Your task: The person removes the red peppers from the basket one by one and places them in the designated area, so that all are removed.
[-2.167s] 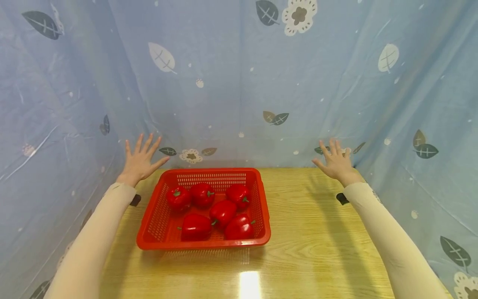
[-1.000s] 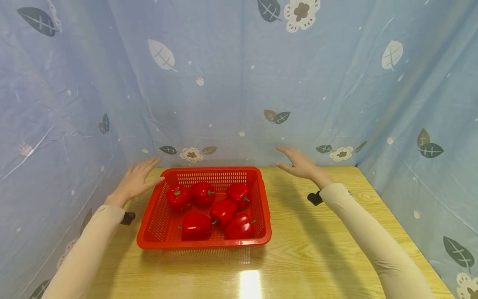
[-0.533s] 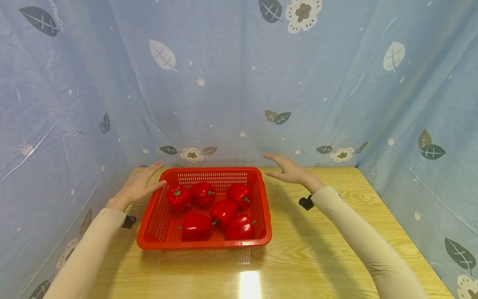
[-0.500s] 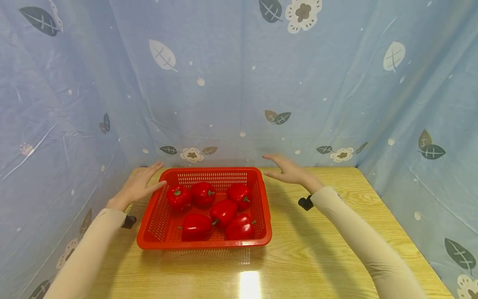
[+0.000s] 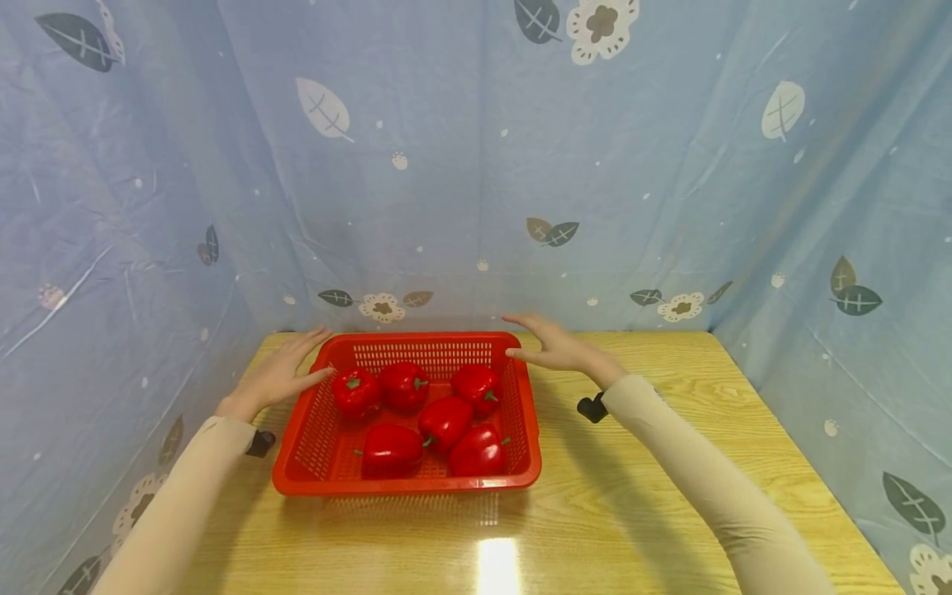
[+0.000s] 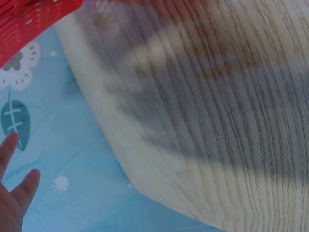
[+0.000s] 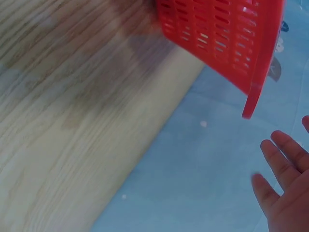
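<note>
A red plastic basket (image 5: 405, 486) with slotted walls stands on the wooden table, several red bell peppers (image 5: 445, 421) lying inside it. At its far left corner is my left hand (image 5: 278, 376), fingers straight and thumb reaching to the rim. My right hand (image 5: 558, 347) hovers by the far right corner, its fingers extended and thumb apart, fingertips overlapping the rim in the head view. Neither hand holds anything. In the right wrist view the right hand (image 7: 287, 188) is spread below the basket wall (image 7: 217, 38). Only some fingers of the left hand (image 6: 14, 193) show in the left wrist view.
The wood-grain table (image 5: 632, 496) reaches back to a blue curtain (image 5: 446, 207) with leaf and flower prints, which also hangs at the left and right sides. A black wrist camera (image 5: 592, 407) sits under the right sleeve, another black device (image 5: 260, 444) under the left.
Both hands have come down from raised, spread positions toward the basket. The right hand has moved far to the left, the left hand slightly right. Basket and bell peppers have stayed in place.
</note>
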Tool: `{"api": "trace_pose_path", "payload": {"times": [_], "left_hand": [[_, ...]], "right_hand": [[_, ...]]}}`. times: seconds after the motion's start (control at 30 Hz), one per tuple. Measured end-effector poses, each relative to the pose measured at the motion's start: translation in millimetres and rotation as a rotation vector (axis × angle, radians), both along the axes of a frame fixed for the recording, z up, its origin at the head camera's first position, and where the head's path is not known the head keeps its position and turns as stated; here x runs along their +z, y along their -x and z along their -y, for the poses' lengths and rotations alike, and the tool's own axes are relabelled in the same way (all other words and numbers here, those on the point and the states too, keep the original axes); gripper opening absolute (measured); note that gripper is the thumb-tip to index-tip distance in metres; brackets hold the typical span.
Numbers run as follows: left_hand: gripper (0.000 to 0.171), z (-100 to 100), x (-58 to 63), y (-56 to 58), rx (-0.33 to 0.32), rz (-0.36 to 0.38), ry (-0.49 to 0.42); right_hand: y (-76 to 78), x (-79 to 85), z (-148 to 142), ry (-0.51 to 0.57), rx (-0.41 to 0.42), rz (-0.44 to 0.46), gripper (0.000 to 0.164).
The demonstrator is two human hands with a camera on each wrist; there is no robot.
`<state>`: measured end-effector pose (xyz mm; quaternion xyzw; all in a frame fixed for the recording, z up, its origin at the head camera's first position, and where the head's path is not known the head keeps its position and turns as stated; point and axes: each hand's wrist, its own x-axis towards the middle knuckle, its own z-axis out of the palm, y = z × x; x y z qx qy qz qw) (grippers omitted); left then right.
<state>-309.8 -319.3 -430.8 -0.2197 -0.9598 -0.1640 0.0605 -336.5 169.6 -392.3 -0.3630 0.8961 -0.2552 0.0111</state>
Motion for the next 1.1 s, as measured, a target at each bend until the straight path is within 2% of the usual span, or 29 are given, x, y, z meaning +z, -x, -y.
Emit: {"api": "trace_pose_path", "payload": {"times": [0.23, 0.5, 0.9, 1.1], "left_hand": [[0.076, -1.3, -3.9, 1.2, 0.006, 0.003, -0.013], [0.072, -3.7, -7.1, 2.1, -0.03, -0.012, 0.005], [0.069, -6.2, -6.7, 1.6, -0.016, -0.004, -0.033], [0.067, -6.2, -7.8, 1.1, 0.004, 0.007, -0.067]], "right_hand": [[-1.4, -3.8, 9.4, -0.016, 0.023, -0.003, 0.071], [-8.1, -4.0, 21.0, -0.029, 0.065, 0.005, 0.075], [-6.2, -18.2, 29.0, -0.051, 0.077, -0.019, 0.073], [-6.6, -20.9, 34.6, -0.023, 0.111, -0.012, 0.074]]}}
